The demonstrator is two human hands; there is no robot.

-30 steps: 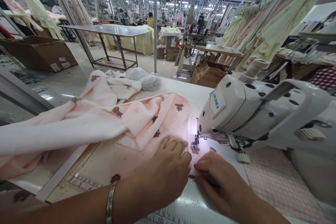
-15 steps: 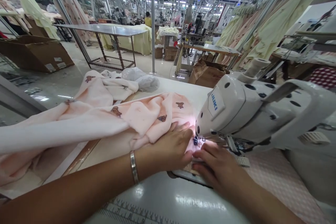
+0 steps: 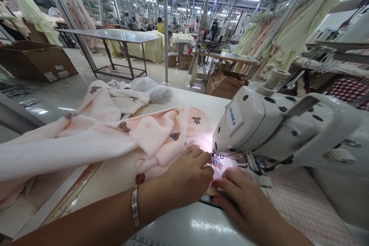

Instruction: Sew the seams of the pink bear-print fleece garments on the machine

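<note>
A pale pink fleece fabric printed with brown bears lies bunched across the sewing table and reaches under the head of a white sewing machine. My left hand, with a silver bangle on its wrist, is closed, its curled fingers gripping the fleece just left of the lit needle area. Opposite it, my right hand holds the near edge of the cloth, its bent fingers on top and thumb lower down. Part of the cloth between the hands is hidden by the fingers.
A clear plastic bag lies at the table's far edge. Pink checked cloth covers the area right of the machine. Beyond stand a metal table, cardboard boxes and hanging garments. A person in yellow is far off.
My left hand has curled from lying flatter on the cloth into a closed grip, a little nearer me. My right hand has shifted slightly down, and a bear print now shows by the needle.
</note>
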